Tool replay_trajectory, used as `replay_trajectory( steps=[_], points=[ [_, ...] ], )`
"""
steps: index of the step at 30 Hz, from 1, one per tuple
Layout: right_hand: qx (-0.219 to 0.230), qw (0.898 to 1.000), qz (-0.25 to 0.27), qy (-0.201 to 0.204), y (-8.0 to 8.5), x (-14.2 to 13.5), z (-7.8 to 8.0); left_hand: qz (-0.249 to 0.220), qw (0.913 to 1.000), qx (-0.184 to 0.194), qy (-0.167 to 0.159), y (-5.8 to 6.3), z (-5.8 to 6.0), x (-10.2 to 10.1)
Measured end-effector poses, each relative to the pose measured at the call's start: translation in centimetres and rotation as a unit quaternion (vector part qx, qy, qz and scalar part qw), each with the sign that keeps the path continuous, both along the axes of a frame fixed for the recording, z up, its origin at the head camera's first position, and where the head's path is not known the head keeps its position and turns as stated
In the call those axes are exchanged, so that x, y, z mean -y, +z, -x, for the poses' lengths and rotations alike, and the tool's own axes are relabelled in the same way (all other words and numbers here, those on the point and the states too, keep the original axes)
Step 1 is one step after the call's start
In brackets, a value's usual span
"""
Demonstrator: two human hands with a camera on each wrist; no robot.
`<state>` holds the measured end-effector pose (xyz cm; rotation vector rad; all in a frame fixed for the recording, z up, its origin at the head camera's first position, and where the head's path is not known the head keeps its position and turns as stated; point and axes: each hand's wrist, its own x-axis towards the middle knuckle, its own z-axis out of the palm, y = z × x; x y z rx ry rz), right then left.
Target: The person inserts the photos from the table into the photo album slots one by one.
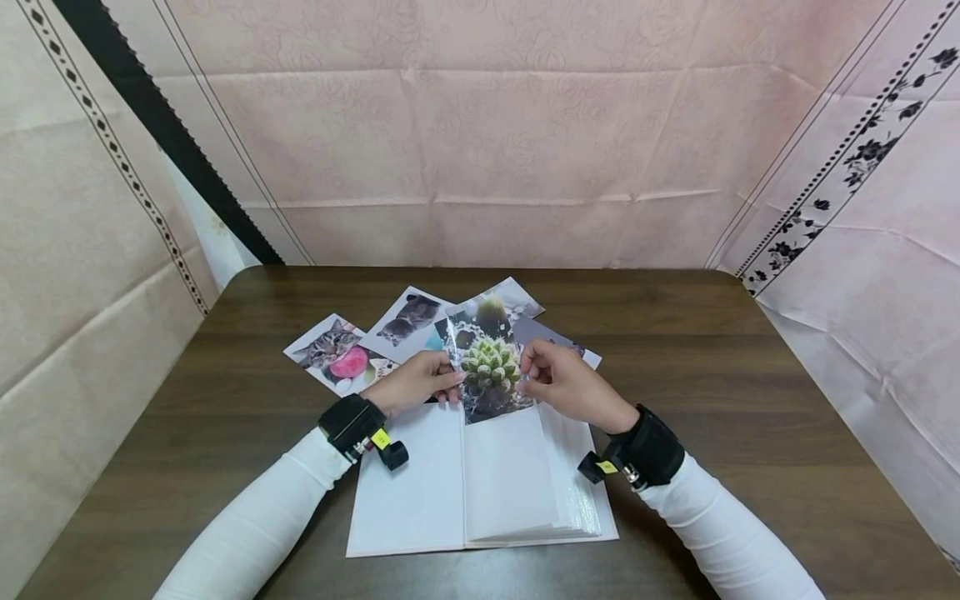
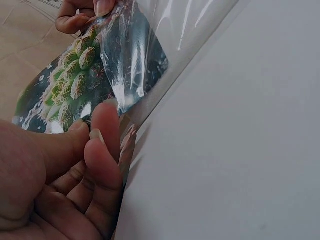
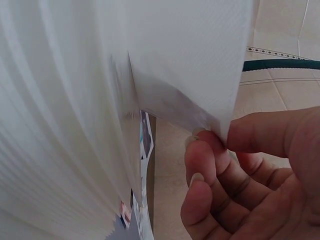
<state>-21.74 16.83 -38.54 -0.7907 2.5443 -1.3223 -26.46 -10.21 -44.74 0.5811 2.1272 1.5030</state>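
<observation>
A photo of a green succulent (image 1: pixel 491 367) is held upright-leaning at the top of an open white photo album (image 1: pixel 408 500). My left hand (image 1: pixel 416 382) pinches its left edge between thumb and fingers. On the opposite side, my right hand (image 1: pixel 573 387) pinches the right edge. The left wrist view shows the photo's lower part beneath a clear plastic sleeve (image 2: pixel 180 25), its upper part outside. In the right wrist view, thumb and fingers grip the corner of a white sheet (image 3: pixel 200 65), beside the album's fanned pages (image 3: pixel 65 115).
Behind the album lie several loose photos: a kitten photo (image 1: pixel 330 350) at left, a photo with a dark animal (image 1: pixel 408 321), and another partly covered photo (image 1: pixel 517 296). The brown wooden table (image 1: pixel 187 467) meets a pale patterned cloth (image 1: pixel 487 150) at the back.
</observation>
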Motion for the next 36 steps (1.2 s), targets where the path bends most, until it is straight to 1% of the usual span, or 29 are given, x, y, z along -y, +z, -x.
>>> replay_trajectory(
  steps=[9,15,17,19,21,23,25,27,28,30,34,36],
  points=[
    [-0.002,1.000,0.005,0.001,-0.08,0.00,-0.07,0.002,1.0000,0.000,-0.009,-0.14,-0.12,-0.04],
    [-0.003,1.000,0.005,0.001,-0.04,0.07,-0.03,0.017,0.9995,-0.019,-0.016,0.06,-0.22,0.03],
    [-0.004,1.000,0.005,0.002,-0.04,0.07,-0.01,0.018,0.9995,-0.023,-0.013,0.09,-0.19,0.04],
    [-0.006,1.000,0.005,0.002,-0.03,0.08,0.00,0.009,0.9997,-0.021,-0.008,0.14,-0.15,-0.01],
    [-0.008,1.000,0.006,0.002,-0.05,0.11,-0.01,-0.010,0.9999,-0.012,0.007,0.18,-0.09,-0.05],
    [-0.009,1.000,0.008,0.004,-0.12,0.13,0.00,-0.039,0.9987,0.002,0.033,0.26,-0.01,-0.10],
    [-0.011,1.000,0.007,0.005,-0.18,0.16,-0.03,-0.074,0.9950,0.014,0.066,0.40,0.02,-0.10],
    [-0.011,1.000,0.006,0.005,-0.18,0.16,-0.08,-0.106,0.9901,0.017,0.091,0.56,0.02,-0.08],
    [-0.010,1.000,0.005,0.005,-0.23,0.15,-0.09,-0.115,0.9886,0.014,0.096,0.63,0.02,-0.09],
    [-0.010,1.000,0.003,0.004,-0.23,0.13,-0.13,-0.127,0.9874,0.007,0.095,0.73,-0.02,-0.07],
    [-0.009,1.000,0.007,0.006,-0.31,0.09,-0.12,-0.115,0.9906,-0.014,0.073,0.80,-0.12,-0.13],
    [-0.011,1.000,0.009,0.007,-0.32,0.10,-0.10,-0.113,0.9910,-0.020,0.070,0.85,-0.18,-0.16]
  ],
)
